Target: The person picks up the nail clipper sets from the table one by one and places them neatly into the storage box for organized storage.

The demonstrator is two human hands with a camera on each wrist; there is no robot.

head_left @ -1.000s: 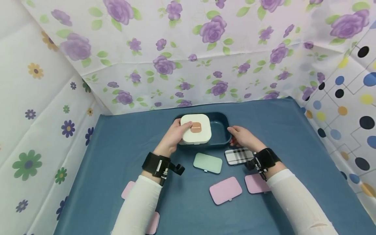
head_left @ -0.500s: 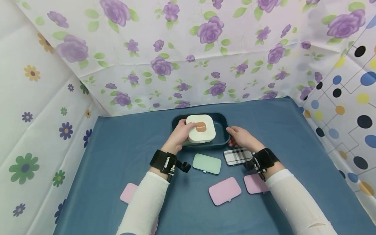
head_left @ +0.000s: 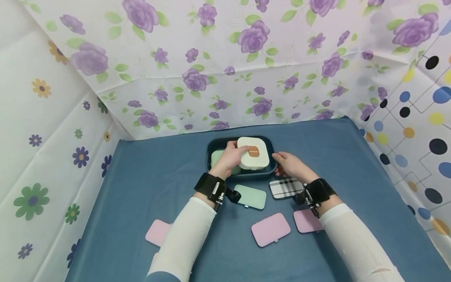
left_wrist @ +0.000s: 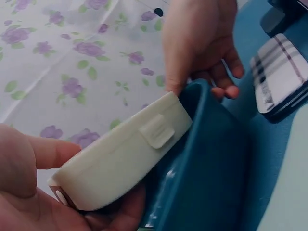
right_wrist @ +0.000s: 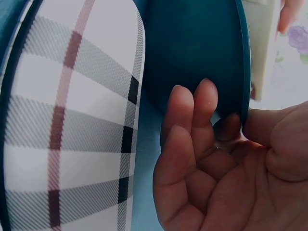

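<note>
My left hand [head_left: 230, 156] grips a cream square case [head_left: 261, 159] with a brown label, thumb on top and fingers beneath. The case is held over the right half of a dark blue plastic bin [head_left: 246, 176]; in the left wrist view it tilts, its clasp side close to the bin's rim. Inside the bin's left half lies a light green case [head_left: 216, 156], partly hidden by my left hand. At the bin's right end my right hand [head_left: 291, 164] pinches the rim between thumb and index finger; its other fingers curl loosely outside the wall, beside a plaid case [right_wrist: 91, 115].
In front of the bin lie a second green case [head_left: 254, 197] and the plaid case. Nearer are a pink case [head_left: 270, 230] and another pink case [head_left: 305, 221], partly under the right wrist. Further pink cases [head_left: 157, 232] lie by the left sleeve. Patterned cloth [head_left: 229, 94] walls the back.
My left hand has moved right with the cream case, from the bin's left half to its right half, uncovering the green case inside. The right hand has stayed at the rim.
</note>
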